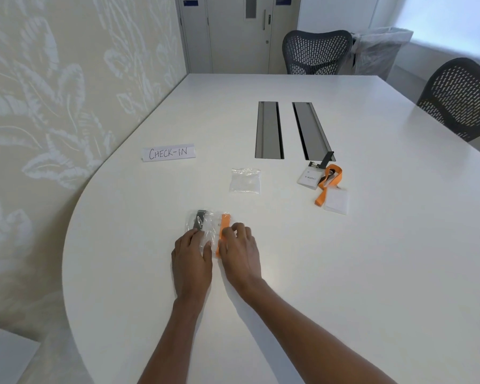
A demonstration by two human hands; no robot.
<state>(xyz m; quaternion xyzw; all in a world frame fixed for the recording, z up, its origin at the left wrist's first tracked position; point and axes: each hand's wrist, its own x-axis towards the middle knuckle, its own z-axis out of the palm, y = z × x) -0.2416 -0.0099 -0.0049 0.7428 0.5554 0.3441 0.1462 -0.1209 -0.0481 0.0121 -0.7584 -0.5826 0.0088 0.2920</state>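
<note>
A clear plastic bag [207, 230] lies on the white table [344, 273] just in front of me, with a black strap [199, 219] inside it. An orange lanyard strap [225, 223] lies along the bag's right side. My left hand [191, 261] rests flat on the bag's near left part, fingers fairly straight. My right hand [240, 250] has curled fingers and pinches the orange strap at its near end. The strap's near end is hidden under my fingers.
An empty clear bag [245, 180] lies further out. To the right are a name badge [307, 177], an orange lanyard [330, 180] and a second badge holder [336, 202]. A CHECK-IN sign [168, 153] stands at left. Two cable slots [268, 130] and two mesh chairs [316, 51] lie beyond.
</note>
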